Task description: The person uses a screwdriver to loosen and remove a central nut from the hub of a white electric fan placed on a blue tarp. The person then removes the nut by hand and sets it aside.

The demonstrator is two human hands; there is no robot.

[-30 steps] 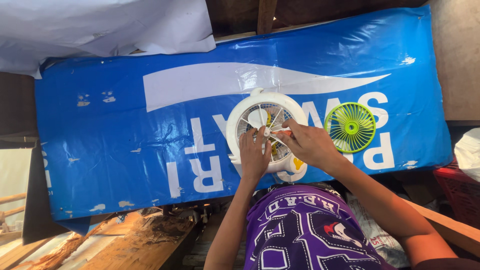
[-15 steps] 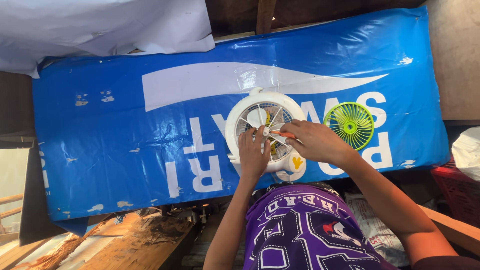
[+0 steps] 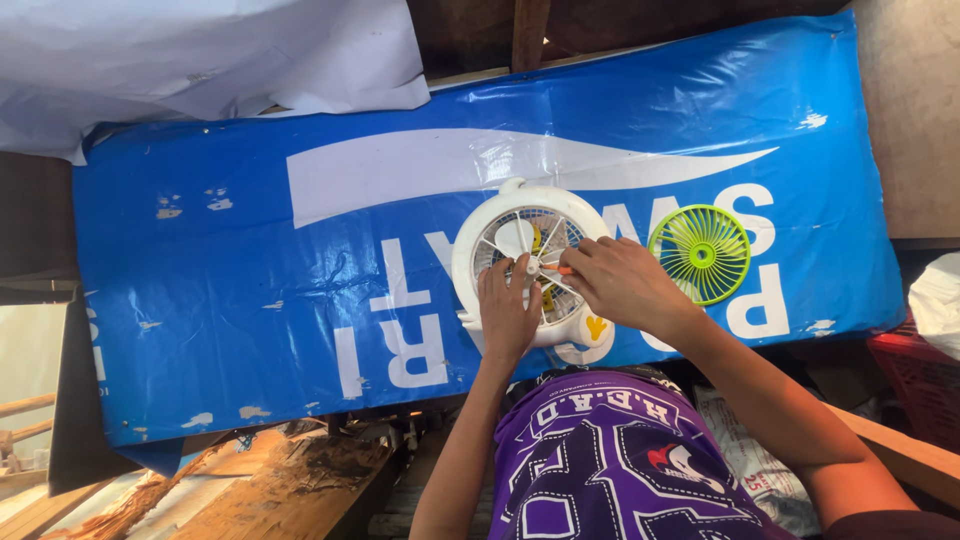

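A round white fan housing point(image 3: 510, 205) lies flat on a blue plastic sheet point(image 3: 300, 270) spread over a table. My left hand point(image 3: 507, 315) rests on its lower grille and steadies it. My right hand point(image 3: 625, 285) pinches a thin orange-handled tool point(image 3: 562, 269), its tip at the centre of the fan. A small yellow piece point(image 3: 596, 326) sits on the fan's base just below my right hand. A lime-green fan grille point(image 3: 702, 253) lies on the sheet to the right, apart from the white housing.
White plastic sheeting point(image 3: 200, 60) hangs over the table's far left edge. A red crate point(image 3: 915, 385) and a white bag point(image 3: 935, 300) sit at the right. Rough wooden planks point(image 3: 230, 495) lie below the table's near edge. A purple shirt point(image 3: 620, 460) fills the bottom centre.
Both hands stay on the white fan; my right hand has shifted slightly while working the tool at the hub. The fan and the green grille have not moved.
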